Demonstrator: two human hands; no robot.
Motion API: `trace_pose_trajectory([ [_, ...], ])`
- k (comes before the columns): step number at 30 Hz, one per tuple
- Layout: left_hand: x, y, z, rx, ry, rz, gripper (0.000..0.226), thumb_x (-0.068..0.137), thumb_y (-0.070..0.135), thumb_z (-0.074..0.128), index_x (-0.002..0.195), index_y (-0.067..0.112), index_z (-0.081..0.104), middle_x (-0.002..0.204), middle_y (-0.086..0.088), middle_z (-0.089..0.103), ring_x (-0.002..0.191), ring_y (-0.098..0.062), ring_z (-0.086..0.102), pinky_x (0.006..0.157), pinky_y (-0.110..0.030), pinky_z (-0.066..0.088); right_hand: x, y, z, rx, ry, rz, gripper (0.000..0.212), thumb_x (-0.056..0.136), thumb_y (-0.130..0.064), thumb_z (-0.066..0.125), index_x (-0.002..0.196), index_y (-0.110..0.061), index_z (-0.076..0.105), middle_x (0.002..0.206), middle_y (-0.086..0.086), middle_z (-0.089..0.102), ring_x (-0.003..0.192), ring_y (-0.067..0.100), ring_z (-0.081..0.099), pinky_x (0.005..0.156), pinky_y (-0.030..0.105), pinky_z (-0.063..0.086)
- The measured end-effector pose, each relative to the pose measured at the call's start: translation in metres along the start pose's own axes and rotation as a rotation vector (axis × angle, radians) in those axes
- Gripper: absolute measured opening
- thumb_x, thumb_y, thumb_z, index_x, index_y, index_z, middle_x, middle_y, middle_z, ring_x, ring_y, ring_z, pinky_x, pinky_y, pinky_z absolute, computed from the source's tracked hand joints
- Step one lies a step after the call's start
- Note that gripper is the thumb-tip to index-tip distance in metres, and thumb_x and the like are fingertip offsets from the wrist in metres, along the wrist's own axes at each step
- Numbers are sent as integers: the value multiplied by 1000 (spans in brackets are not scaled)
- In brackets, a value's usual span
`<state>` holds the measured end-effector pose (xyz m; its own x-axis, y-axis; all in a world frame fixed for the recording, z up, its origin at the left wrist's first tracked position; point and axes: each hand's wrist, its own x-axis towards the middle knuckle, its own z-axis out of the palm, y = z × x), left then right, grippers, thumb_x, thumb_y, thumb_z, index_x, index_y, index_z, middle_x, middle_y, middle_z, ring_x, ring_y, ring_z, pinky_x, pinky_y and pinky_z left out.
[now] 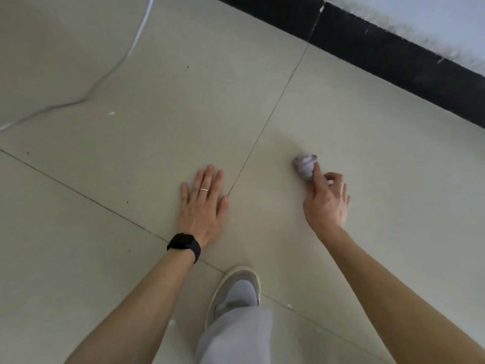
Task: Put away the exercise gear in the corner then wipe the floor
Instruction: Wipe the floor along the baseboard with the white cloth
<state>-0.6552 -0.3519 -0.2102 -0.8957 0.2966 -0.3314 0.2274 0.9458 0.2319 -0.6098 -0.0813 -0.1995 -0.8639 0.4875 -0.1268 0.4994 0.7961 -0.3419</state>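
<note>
Here, beige tiled floor (341, 106) w/ black skirting (393, 53); left hand (203, 206) lying flat, fingers spread wide; right hand (326, 200) pinching crumpled pale-lilac cloth wad (305, 166).

The floor (183, 101) is laid in large pale grey-beige tiles with a matte sheen under soft, even light. A black skirting board (393, 56) runs slantwise along its far edge, with a thin vertical break (318, 15) in it. Beyond the skirting rises a white wall (433, 19), its lower edge smudged grey. A thin dark grout line (273, 111) runs away from the skirting and meets another that crosses it. Well away from the skirting a thin white cable (115, 72) curves over the tiles, near a small white fleck (111, 113) and scattered dark specks.
</note>
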Motion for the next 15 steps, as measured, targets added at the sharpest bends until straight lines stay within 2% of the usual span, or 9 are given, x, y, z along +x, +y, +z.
trace_pose_trajectory([
  [1, 1, 3, -1, 0, -11, -12, 63, 100, 44, 22, 158, 28, 5, 165, 5, -4, 152, -14, -8, 121, -54, 0, -15, -6, 2, -1, 0, 21, 54, 92, -16, 55, 143, -30, 47, 118, 10, 49, 100, 34, 51, 85, 45, 42],
  [2, 1, 7, -2, -4, -17, -23, 63, 99, 44, 20, 158, 27, 5, 165, 4, -3, 152, -15, -7, 121, -54, 0, -38, -11, 4, -5, -28, -86, 57, 89, -15, 55, 144, -29, 47, 118, 11, 49, 97, 35, 52, 82, 43, 43],
  [6, 1, 10, -5, -22, -25, -39, 65, 96, 45, 14, 158, 26, 8, 165, 4, -2, 153, -16, -5, 121, -57, 3, -119, 1, 8, -63, -337, -863, 61, 83, -23, 63, 142, -28, 50, 112, 4, 54, 87, 27, 59, 71, 34, 46],
  [8, 2, 8, -8, -18, -10, -23, 64, 97, 45, 20, 158, 26, 14, 166, 3, 3, 153, -17, 1, 120, -57, 7, -87, 4, 3, -73, -400, -999, 53, 88, -28, 58, 140, -32, 51, 109, 1, 58, 87, 22, 59, 71, 32, 47],
  [9, 3, 7, -10, -17, 13, -15, 62, 97, 44, 24, 157, 26, 20, 165, 3, 10, 153, -19, 8, 119, -56, 12, -62, 2, 3, -94, -348, -1003, 49, 89, -28, 55, 138, -33, 54, 108, 2, 59, 87, 23, 60, 71, 32, 47],
  [10, 5, 6, -13, -20, 44, -8, 60, 97, 42, 28, 155, 26, 28, 164, 2, 19, 151, -20, 16, 118, -56, 18, -34, -1, 2, -109, -251, -931, 46, 90, -26, 53, 135, -32, 56, 107, 4, 60, 86, 27, 62, 71, 34, 48],
  [12, 13, 1, -17, -29, 101, 23, 55, 96, 41, 31, 148, 26, 40, 159, 0, 32, 146, -23, 30, 114, -55, 28, 25, -8, -6, -87, -45, -467, 43, 95, -23, 51, 137, -30, 55, 112, 10, 58, 94, 35, 61, 79, 42, 50],
  [14, 27, -7, -20, -13, 133, 41, 55, 97, 41, 34, 150, 26, 36, 161, -1, 28, 148, -23, 26, 117, -54, 23, 55, -14, -8, 21, 29, 109, 47, 99, -24, 48, 145, -28, 45, 123, 13, 50, 109, 37, 52, 93, 46, 41],
  [15, 36, -12, -22, -3, 136, 30, 58, 98, 42, 35, 154, 27, 30, 164, 0, 20, 150, -22, 19, 120, -53, 16, 53, -23, -6, 12, 24, 191, 49, 99, -25, 47, 148, -25, 42, 124, 14, 47, 111, 37, 49, 93, 46, 40],
])
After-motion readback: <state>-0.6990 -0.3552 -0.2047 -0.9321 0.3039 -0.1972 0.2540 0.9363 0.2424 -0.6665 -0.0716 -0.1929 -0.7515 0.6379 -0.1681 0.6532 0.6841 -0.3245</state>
